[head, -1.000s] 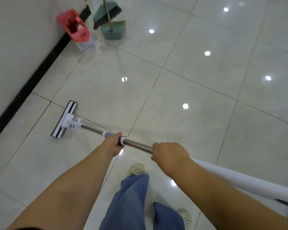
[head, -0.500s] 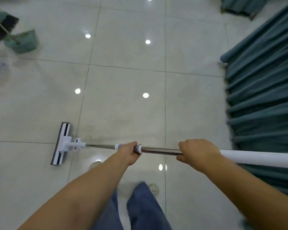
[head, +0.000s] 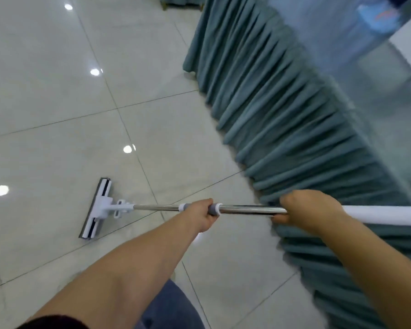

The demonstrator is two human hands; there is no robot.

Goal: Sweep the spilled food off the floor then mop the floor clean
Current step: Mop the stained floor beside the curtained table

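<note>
While the mop (head: 247, 210) is stretching almost level across the middle of the frame, its mop head (head: 96, 208) is lying flat on the floor (head: 45, 103) at lower left of centre. The head is a white frame with a dark strip, sitting across a tile joint.

The left hand (head: 203, 217) is wrapping the grey collar where the thin steel tube is meeting the thicker one, knuckles up, its grip closed round the handle. The right hand (head: 311, 210) is clasping further right, where the steel is giving way to the white sleeve (head: 384, 216) that is running out of the right edge. Its grip is also closed round the handle, with the fingers curling under. The hands are sitting apart, with bare steel showing between them.

Both forearms are coming in from the bottom edge, with a dark cuff (head: 52, 324) showing at bottom left. A blue trouser leg (head: 171, 307) is showing between them at bottom centre.

The floor is showing pale glossy tiles with thin grey joints, and round light reflections (head: 95, 71) are glinting on the left half.

A pleated teal cloth (head: 282, 115) is hanging from top centre down to lower right. Whether its hem is touching the floor, cannot tell. The right hand is overlapping it in the picture, but contact is unclear. A glossy worktop (head: 365, 67) is showing above the cloth at upper right, blurred.
</note>
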